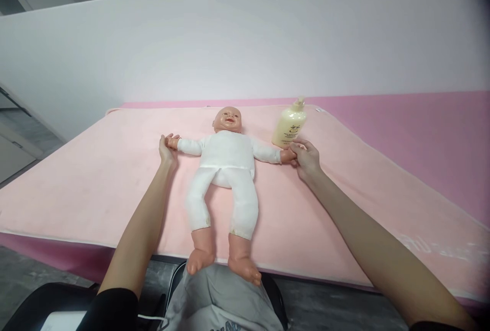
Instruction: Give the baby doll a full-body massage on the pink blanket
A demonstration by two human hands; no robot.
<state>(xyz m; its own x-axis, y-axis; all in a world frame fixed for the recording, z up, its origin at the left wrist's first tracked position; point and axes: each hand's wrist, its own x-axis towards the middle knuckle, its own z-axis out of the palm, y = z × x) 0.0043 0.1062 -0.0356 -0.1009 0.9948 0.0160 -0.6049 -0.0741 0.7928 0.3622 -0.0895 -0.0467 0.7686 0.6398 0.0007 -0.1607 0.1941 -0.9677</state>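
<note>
A baby doll (pixel 227 152) with a white cloth body lies on its back, its head away from me and its feet over the near edge. Its arms are stretched out to both sides. My left hand (pixel 167 148) is closed around the doll's hand on the left. On the other side, my right hand (pixel 306 159) pinches the doll's other hand between thumb and fingers. A pale yellow pump bottle (pixel 290 124) stands slightly tilted just beyond my right hand.
A pink towel (pixel 95 168) covers much of the pink table (pixel 413 132). Behind it rises a white partition (pixel 245 40). Grey cloth (pixel 225 300) covers my lap at the near edge, with a white cable (pixel 151 317) beside it.
</note>
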